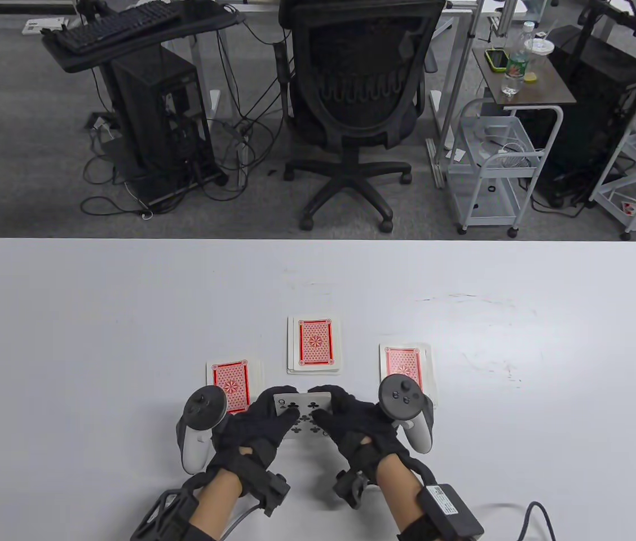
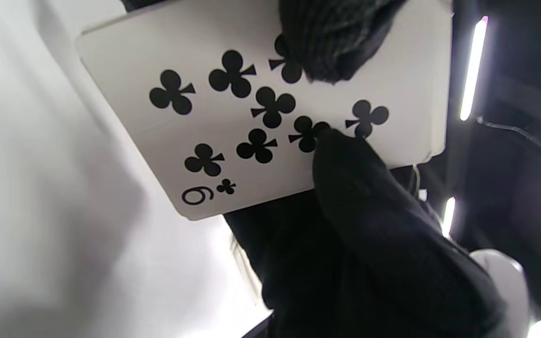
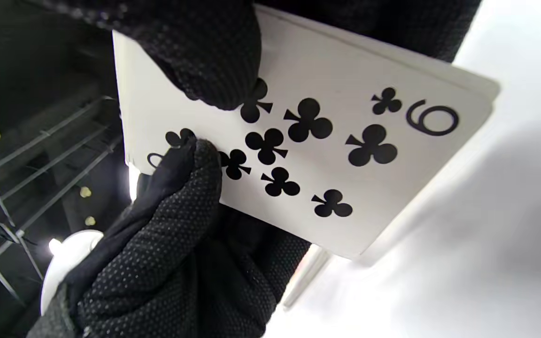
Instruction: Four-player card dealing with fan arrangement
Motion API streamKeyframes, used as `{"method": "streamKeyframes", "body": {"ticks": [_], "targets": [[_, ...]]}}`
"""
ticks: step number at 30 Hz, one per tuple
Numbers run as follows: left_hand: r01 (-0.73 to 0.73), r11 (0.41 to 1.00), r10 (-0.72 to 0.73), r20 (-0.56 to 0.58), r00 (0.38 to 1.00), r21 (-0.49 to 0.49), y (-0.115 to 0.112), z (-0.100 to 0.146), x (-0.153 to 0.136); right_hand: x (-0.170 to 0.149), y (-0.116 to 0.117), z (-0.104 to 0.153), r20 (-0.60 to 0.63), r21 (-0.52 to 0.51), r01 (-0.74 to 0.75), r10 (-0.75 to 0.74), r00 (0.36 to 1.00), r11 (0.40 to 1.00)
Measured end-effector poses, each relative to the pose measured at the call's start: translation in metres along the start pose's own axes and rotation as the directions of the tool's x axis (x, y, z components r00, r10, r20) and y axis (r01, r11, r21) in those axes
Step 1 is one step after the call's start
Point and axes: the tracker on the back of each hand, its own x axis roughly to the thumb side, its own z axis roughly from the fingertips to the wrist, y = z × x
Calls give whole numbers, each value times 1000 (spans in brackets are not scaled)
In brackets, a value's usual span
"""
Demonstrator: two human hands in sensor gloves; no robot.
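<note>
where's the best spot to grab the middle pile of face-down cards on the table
Probably by its two long side edges, coming straight down from above. The middle pile lies flat with its long sides running away from the person, apart from the other piles, so thumb and fingers can straddle its narrow width.

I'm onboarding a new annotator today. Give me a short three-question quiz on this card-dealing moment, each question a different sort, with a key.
1. True or false: both the left hand and the right hand hold the face-up packet.
2. Multiple choice: the packet's top card is A) nine of clubs, B) six of hearts, C) king of spades.
3. Fill in: how many face-down piles lie on the table beyond the hands?

Key: 1 true; 2 A; 3 three: the left pile, the middle pile and the right pile.
</note>
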Motion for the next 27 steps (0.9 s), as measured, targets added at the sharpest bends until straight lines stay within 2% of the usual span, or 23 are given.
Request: {"method": "streamKeyframes", "body": {"ticks": [2, 4, 6, 7, 9, 11, 12, 13, 15, 17, 20, 23, 25, 27], "targets": [[39, 999, -38, -49, 998, 11, -1, -2, -3, -3, 2, 1, -53, 11, -9, 9, 999, 1000], [135, 991, -136, -107, 985, -17, -2, -4, -9, -10, 5, 0, -110, 62, -53, 60, 992, 997], [89, 996, -89, -107, 990, -10, -2, -3, -10, -10, 6, 1, -93, 25, -39, 41, 995, 999], [55, 998, -53, -98, 994, 25, -2, -1, -7, -8, 6, 1, -74, 29, -3, 5, 997, 1000], [65, 997, -62, -77, 995, 35, -2, 0, -4, -6, 6, 3, -93, 14, 63, -62, 994, 998], [78, 997, -78, -109, 991, -6, -4, -3, -8, -12, 9, 2, -137, 29, 70, -65, 988, 997], [81, 996, -86, -155, 984, -40, -6, -4, -14, -18, 10, 1, -178, 59, 31, -20, 984, 998], [72, 996, -78, -145, 986, -45, -6, -4, -16, -21, 11, 0, -190, 83, 13, 3, 982, 996], [86, 996, -86, -144, 986, -11, -4, -5, -14, -18, 9, 0, -175, 48, -15, 24, 984, 999], [107, 994, -109, -117, 987, -20, -2, -6, -12, -12, 5, 0, -122, 45, -126, 130, 984, 991], [45, 998, -48, -97, 994, -34, 0, -6, -9, 0, -2, -2, -72, 32, -187, 188, 979, 982], [-34, 999, 35, -75, 997, 1, 7, -4, -7, 9, -12, -1, -35, -17, -76, 75, 997, 997], [-121, 993, 120, -60, 991, -13, 13, -4, -11, 13, -18, 1, -15, -54, 87, -88, 996, 995], [-218, 975, 216, -50, 975, -33, 14, -4, -15, 17, -20, 2, 6, -68, 181, -181, 983, 981]]}}
